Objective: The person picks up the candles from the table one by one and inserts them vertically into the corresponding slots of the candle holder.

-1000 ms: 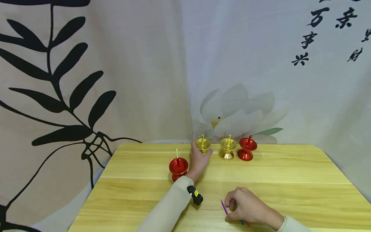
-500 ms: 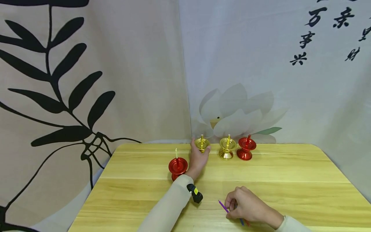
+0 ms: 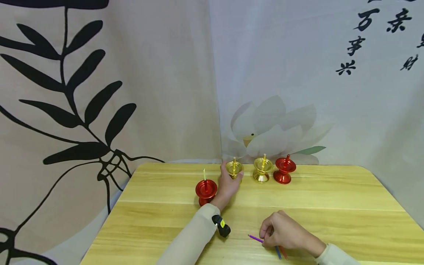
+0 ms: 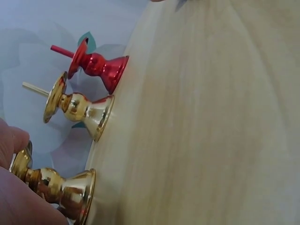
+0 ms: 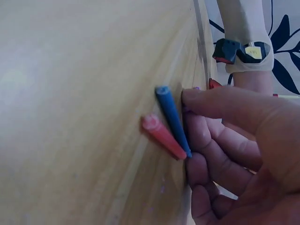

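Note:
My left hand (image 3: 228, 187) grips a gold candle holder (image 3: 234, 168) at the table's back edge, its thumb and fingers round the dish. In the left wrist view, that gold holder's base stands upright on the table, partly covered by the hand. A purple candle (image 3: 255, 238) is pinched between thumb and fingertips of my right hand (image 3: 285, 232), low over the table. Beside those fingers lie a blue candle (image 5: 172, 117) and a pink-red candle (image 5: 164, 136). A red candle holder (image 3: 206, 189) with a pale stick in its middle stands left of my left wrist.
To the right of the gripped holder stand another gold candle holder (image 3: 263, 170) and a red one (image 3: 284, 169), close together. The wooden table (image 3: 331, 206) ends at a printed cloth backdrop (image 3: 172, 92).
The purple candle has swung round in my right fingers, its far tip now pointing more to the left. My left hand's gold holder has shifted slightly towards me. The view has turned a little.

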`<state>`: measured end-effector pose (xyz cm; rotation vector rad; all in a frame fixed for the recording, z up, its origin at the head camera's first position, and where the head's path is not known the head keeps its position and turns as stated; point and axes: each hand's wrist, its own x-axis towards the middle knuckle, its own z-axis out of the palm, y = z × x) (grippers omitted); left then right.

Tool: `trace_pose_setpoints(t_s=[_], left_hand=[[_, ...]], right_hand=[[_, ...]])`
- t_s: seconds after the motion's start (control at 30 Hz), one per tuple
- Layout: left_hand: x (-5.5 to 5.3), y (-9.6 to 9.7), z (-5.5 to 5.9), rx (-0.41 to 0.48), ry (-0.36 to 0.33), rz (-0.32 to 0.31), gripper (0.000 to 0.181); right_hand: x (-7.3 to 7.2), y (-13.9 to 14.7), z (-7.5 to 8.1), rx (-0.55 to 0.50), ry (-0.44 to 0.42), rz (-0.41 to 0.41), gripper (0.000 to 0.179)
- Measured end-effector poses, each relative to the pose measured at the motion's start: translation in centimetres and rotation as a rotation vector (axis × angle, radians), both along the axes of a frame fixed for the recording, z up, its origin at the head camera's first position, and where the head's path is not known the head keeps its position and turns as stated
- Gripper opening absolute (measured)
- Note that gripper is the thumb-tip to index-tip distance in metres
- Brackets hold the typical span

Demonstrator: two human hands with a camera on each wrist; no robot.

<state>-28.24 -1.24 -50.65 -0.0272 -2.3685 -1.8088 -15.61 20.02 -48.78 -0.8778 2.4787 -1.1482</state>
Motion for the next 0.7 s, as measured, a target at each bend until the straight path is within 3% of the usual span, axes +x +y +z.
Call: trace_pose_setpoints(t_s=[0.33, 0.47, 0.7], left_hand=[[1.4, -0.4, 0.3, 0.044, -0.009, -0.047, 0.082], [1.9, -0.5, 0.1, 0.051, 0.004, -0.051, 0.08], [2.3, -0.6, -0.1, 0.055, 0.016, -0.065, 0.079]], right_hand=[[-0.5, 0.0, 0.1, -0.028, 0.022, 0.048, 0.025], [-0.8, -0.1, 0.0, -0.077, 0.084, 0.062, 0.025], [-1.8, -0.8, 0.8, -0.124, 0.159, -0.007, 0.022]])
